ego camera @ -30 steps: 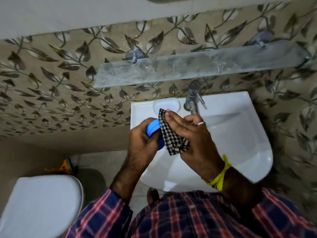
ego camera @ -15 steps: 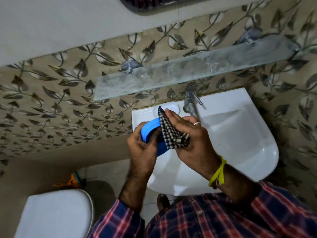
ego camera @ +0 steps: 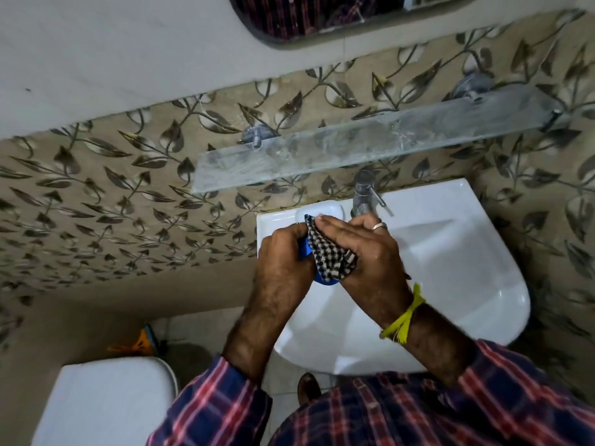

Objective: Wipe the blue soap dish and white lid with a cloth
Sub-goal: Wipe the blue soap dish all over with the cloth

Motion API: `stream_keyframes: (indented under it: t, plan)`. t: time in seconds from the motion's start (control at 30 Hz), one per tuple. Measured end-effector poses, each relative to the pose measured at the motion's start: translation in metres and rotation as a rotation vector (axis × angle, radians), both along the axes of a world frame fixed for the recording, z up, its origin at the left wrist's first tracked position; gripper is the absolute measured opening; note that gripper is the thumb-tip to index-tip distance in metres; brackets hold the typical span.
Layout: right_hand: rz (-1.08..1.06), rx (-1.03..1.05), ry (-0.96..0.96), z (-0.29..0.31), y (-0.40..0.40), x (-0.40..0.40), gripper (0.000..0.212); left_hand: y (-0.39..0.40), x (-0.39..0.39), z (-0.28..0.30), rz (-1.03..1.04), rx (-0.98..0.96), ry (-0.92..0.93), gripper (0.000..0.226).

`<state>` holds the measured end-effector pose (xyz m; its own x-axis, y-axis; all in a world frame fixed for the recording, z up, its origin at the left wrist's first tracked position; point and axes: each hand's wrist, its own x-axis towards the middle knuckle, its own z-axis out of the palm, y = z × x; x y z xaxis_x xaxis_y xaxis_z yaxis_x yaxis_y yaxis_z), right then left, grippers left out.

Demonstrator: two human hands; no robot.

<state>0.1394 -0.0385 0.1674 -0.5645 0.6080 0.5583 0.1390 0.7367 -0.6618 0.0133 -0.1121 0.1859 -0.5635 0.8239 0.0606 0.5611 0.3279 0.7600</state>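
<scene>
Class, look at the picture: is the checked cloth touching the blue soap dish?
Touching. In the head view the cloth lies pressed over the dish under the right hand, no gap showing.

The blue soap dish (ego camera: 325,281) is held up over the white basin between the two hands, and only slivers of its blue plastic show: a curved edge under the cloth and a small patch at the left beside the fingers. A black-and-white checked cloth (ego camera: 330,255), crumpled and folded, lies pressed against the dish and covers most of it, one corner sticking up toward the wall. Whether the white lid is in view cannot be told.
</scene>
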Motion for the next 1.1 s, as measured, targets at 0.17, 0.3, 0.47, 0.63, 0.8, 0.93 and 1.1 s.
stream_keyframes:
  t: [0.17,0.3,0.47,0.63,0.8,0.93,1.1]
  plan:
    - [0.115,0.103,-0.177,-0.003,-0.004,0.025,0.069,-0.013,0.008,-0.014,0.04,0.116,-0.144,0.024]
    - [0.023,0.054,-0.157,-0.003,-0.002,0.012,0.065,-0.011,0.014,-0.014,0.103,0.155,-0.167,0.029]
    - [0.031,0.106,-0.161,-0.009,-0.009,0.017,0.063,-0.016,0.005,-0.008,0.083,0.176,-0.167,0.036]
    - [0.038,0.063,-0.153,-0.006,-0.009,0.011,0.063,-0.016,0.005,-0.014,0.139,0.208,-0.19,0.04]
    - [0.02,-0.009,-0.127,-0.009,-0.006,0.009,0.064,-0.022,0.002,-0.008,0.119,0.228,-0.147,0.037]
    - [0.085,0.089,-0.124,-0.003,-0.009,0.003,0.057,-0.023,-0.014,-0.016,0.186,0.322,-0.278,0.042]
    - [0.027,-0.011,-0.113,-0.008,0.0,-0.005,0.066,-0.024,-0.011,-0.017,0.146,0.331,-0.317,0.033]
